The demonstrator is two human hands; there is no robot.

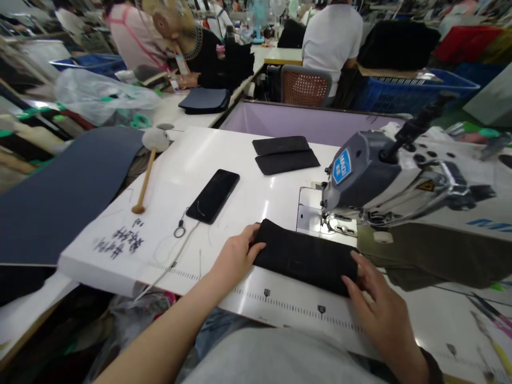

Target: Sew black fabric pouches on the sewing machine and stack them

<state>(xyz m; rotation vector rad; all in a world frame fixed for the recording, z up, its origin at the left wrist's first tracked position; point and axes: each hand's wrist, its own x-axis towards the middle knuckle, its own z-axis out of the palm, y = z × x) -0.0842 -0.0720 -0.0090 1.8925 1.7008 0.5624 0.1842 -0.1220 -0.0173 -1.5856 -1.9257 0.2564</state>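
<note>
A black rectangular fabric piece (pixel 306 256) lies across the front of the white sewing table, long side roughly along the printed ruler. My left hand (pixel 236 250) pinches its left end between thumb and fingers. At the opposite end, my right hand (pixel 378 298) grips the fabric the same way. Just behind the piece stands the sewing machine (pixel 360 165), its presser foot (pixel 340 224) above the metal plate. Two more black fabric pieces (pixel 286 154) rest farther back, one partly overlapping the other.
Left of the fabric lies a black phone (pixel 214 196) with a cable and ring strap. A wooden-handled mallet (pixel 149 170) is beyond it. Olive fabric (pixel 432 256) lies under the machine arm. Scissors (pixel 492 314) are at the right edge. Co-workers sit behind a purple-walled bin (pixel 276 118).
</note>
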